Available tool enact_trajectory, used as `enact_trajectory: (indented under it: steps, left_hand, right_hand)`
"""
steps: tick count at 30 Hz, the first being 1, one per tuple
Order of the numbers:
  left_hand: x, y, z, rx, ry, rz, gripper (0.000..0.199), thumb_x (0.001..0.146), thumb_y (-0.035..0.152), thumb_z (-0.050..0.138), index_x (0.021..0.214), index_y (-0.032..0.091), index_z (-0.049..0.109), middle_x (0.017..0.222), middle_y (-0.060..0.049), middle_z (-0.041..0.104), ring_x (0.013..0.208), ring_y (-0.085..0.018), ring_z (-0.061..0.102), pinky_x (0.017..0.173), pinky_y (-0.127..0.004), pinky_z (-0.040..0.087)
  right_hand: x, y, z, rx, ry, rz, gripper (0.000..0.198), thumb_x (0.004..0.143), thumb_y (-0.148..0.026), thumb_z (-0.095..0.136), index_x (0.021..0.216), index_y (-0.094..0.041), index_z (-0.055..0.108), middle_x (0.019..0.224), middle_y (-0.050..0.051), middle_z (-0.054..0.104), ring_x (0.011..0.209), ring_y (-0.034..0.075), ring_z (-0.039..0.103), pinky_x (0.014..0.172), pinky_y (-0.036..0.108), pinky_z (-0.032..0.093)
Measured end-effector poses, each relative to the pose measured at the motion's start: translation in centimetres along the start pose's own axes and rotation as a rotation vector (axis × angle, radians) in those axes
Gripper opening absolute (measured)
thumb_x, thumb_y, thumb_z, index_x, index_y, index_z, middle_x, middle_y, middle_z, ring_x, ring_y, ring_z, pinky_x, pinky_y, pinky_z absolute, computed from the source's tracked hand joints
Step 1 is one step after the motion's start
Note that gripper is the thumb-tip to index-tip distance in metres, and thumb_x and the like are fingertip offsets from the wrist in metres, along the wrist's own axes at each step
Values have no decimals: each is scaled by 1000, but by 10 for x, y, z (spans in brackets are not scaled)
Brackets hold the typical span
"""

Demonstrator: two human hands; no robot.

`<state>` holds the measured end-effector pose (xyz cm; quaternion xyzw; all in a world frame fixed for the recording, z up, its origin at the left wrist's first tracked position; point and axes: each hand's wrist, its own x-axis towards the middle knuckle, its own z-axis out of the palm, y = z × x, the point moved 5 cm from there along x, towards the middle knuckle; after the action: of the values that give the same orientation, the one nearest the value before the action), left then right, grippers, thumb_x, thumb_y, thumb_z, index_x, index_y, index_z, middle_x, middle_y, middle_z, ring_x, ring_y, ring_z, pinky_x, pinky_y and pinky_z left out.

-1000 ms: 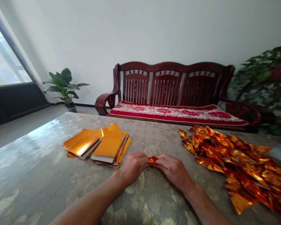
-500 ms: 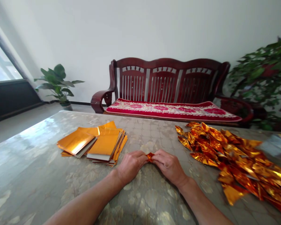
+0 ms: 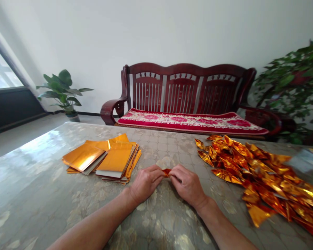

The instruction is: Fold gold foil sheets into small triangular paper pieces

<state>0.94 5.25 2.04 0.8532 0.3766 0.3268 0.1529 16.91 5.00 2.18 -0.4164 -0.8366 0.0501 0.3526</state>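
Observation:
Between my two hands is a small piece of gold foil paper (image 3: 167, 172), mostly covered by the fingers. My left hand (image 3: 146, 182) pinches its left end, and my right hand (image 3: 186, 184) grips the right end, both low over the table. To the left of my left hand lies a stack of flat gold foil sheets (image 3: 112, 158) with pale undersides. A heap of folded gold foil pieces (image 3: 261, 177), crumpled and pointed at the ends, spreads across the right side of the table.
The table (image 3: 57, 205) has a glossy patterned cover. Behind it stands a dark red wooden bench (image 3: 181, 90) with a red floral runner (image 3: 193, 121). A potted plant (image 3: 65, 92) is at the left, a leafy plant (image 3: 294, 86) at the right. Clear plastic (image 3: 305, 159) lies beyond the heap.
The foil piece between my fingers looks flatter and narrower than before. My right hand has turned slightly, its fingers curled a little more; both hands stay in about the same place.

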Motion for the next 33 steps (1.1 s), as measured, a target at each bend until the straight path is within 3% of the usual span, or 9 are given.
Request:
enact_trajectory:
  steps: [18, 27, 33]
  left_hand:
    - [0, 7, 3, 79, -20, 3, 28, 99, 29, 44, 91, 20, 68, 93, -4, 69, 88, -14, 65, 80, -23, 47]
    - [2, 0, 2, -135, 49, -50, 19, 95, 21, 51, 91, 20, 69, 89, -2, 68, 88, -14, 62, 81, -23, 46]
    - [4, -4, 1, -203, 102, -50, 14, 92, 18, 56, 89, 19, 69, 88, -2, 68, 86, -13, 62, 80, -23, 46]
  right_hand:
    - [1, -11, -1, -41, 34, -21, 16, 89, -15, 53, 83, -21, 67, 78, 4, 65, 74, 15, 61, 68, 24, 45]
    - [-1, -4, 0, 28, 22, -51, 16, 92, -16, 53, 93, -23, 67, 88, 4, 67, 81, 16, 62, 74, 25, 46]
    - [-1, -5, -1, 18, 42, -25, 16, 90, -15, 54, 90, -22, 68, 85, 4, 67, 79, 15, 62, 72, 24, 46]
